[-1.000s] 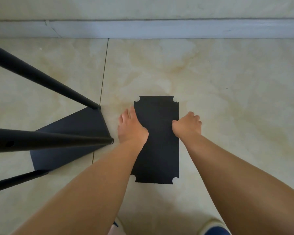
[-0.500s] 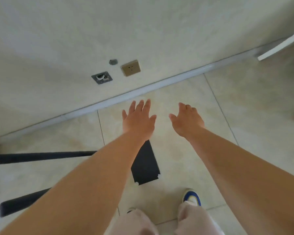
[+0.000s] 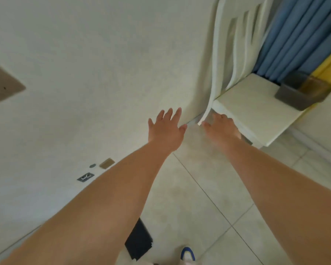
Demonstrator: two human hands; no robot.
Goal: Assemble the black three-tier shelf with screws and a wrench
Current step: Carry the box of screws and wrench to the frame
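Since half a second ago, view has swung up and right: white chair [image 3: 256, 109] and blue curtain [image 3: 298, 37] now fill upper right, black shelf poles have dropped out of frame, wall outlets have slid to lower left. Both arms still reach forward, nothing in either hand. Left hand [image 3: 166, 129] at frame centre, fingers straight and spread, in air in front of the wall [image 3: 103, 64]. Right hand [image 3: 221, 128] just right of it, fingers loose and slightly bent, blurred, near the chair seat's front corner; contact cannot be told. No readable writing or brand anywhere; tan outlet plate [image 3: 107, 163] and dark socket [image 3: 85, 177] too small and blurred for marks. Black shelf panel [image 3: 139, 243] lies flat on tiled floor [image 3: 208, 197] at bottom centre, partly hidden under left forearm, well apart from both hands. Blue-toed shoe [image 3: 187, 253] just right of panel. Dark translucent box [image 3: 302, 90] on far right of chair seat.
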